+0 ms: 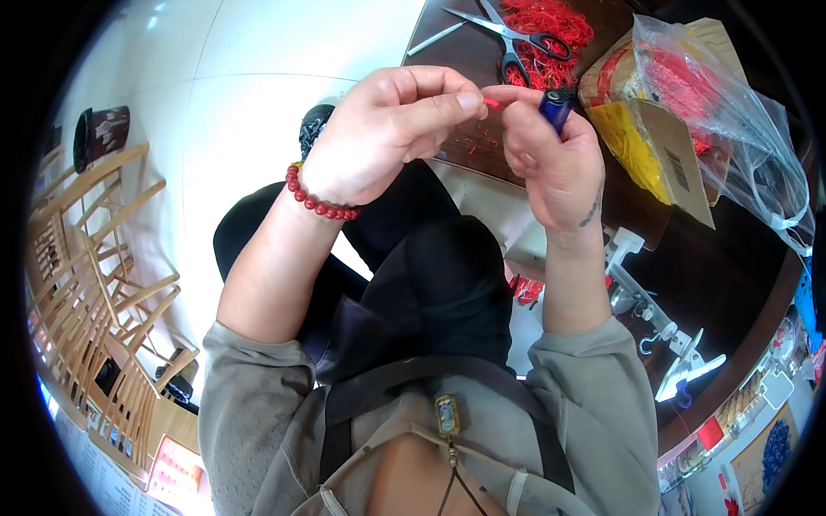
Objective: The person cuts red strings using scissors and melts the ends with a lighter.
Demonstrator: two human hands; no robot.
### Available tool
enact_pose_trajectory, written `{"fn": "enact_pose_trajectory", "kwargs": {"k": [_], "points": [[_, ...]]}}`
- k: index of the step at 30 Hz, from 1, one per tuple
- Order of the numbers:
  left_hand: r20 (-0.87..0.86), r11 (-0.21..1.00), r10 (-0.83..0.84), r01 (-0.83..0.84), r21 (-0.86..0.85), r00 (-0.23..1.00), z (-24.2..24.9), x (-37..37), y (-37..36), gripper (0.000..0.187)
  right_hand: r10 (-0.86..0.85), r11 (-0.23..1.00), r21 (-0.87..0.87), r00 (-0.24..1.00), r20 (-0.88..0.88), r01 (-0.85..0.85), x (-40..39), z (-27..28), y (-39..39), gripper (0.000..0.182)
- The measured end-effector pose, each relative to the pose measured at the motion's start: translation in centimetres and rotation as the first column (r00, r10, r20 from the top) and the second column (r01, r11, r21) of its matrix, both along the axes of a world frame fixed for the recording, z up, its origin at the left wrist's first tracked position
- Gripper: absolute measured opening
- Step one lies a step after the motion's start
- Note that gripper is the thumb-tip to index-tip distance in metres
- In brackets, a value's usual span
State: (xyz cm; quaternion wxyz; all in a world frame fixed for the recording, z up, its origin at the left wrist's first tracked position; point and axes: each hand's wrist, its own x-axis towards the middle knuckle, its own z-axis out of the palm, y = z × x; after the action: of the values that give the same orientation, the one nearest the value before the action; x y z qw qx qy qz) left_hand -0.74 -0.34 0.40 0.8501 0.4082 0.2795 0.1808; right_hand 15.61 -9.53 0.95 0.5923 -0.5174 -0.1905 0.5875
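Observation:
My left hand, with a red bead bracelet at the wrist, pinches a short bit of red cord between thumb and index finger. Close beside it, my right hand is wrapped round a dark blue lighter, which stands upright with its black top up. The right index finger reaches across to the cord's end by the left fingertips. Small red scraps lie on the dark table below the hands. No flame shows at the lighter.
Scissors with black handles lie partly open beside a heap of red cord, near a white pen-like stick. A cardboard box and clear plastic bag stand right. Wooden chairs are on the left.

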Motion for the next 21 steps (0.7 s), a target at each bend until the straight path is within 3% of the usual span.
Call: {"fn": "enact_pose_trajectory", "kwargs": {"k": [2, 5, 8, 11, 21], "points": [[-0.002, 1.000, 0.014, -0.014, -0.007, 1.000, -0.1, -0.1, 0.0, 0.018, 0.009, 1.000, -0.011, 0.986, 0.165, -0.007, -0.8, 0.1, 0.2, 0.016], [-0.019, 0.997, 0.040, -0.041, -0.058, 0.999, 0.0, 0.1, -0.1, 0.018, 0.023, 0.999, -0.036, 0.991, 0.131, -0.018, -0.3, -0.5, -0.2, 0.017], [0.031, 0.984, -0.045, 0.049, -0.172, 0.999, 0.1, -0.2, 0.2, 0.019, 0.032, 0.999, -0.015, 0.990, -0.140, -0.034, 0.1, -0.6, -0.4, 0.015], [0.014, 0.965, -0.008, 0.012, -0.262, 1.000, 0.6, 0.1, 0.2, 0.019, 0.075, 0.997, -0.003, 0.957, -0.281, -0.079, 0.6, -0.9, -0.6, 0.012], [0.168, 0.969, -0.040, 0.079, -0.233, 0.985, -0.5, -0.3, 0.4, 0.033, 0.057, 0.998, -0.009, 0.906, -0.420, -0.067, 0.8, -1.7, -1.0, 0.011]]}}
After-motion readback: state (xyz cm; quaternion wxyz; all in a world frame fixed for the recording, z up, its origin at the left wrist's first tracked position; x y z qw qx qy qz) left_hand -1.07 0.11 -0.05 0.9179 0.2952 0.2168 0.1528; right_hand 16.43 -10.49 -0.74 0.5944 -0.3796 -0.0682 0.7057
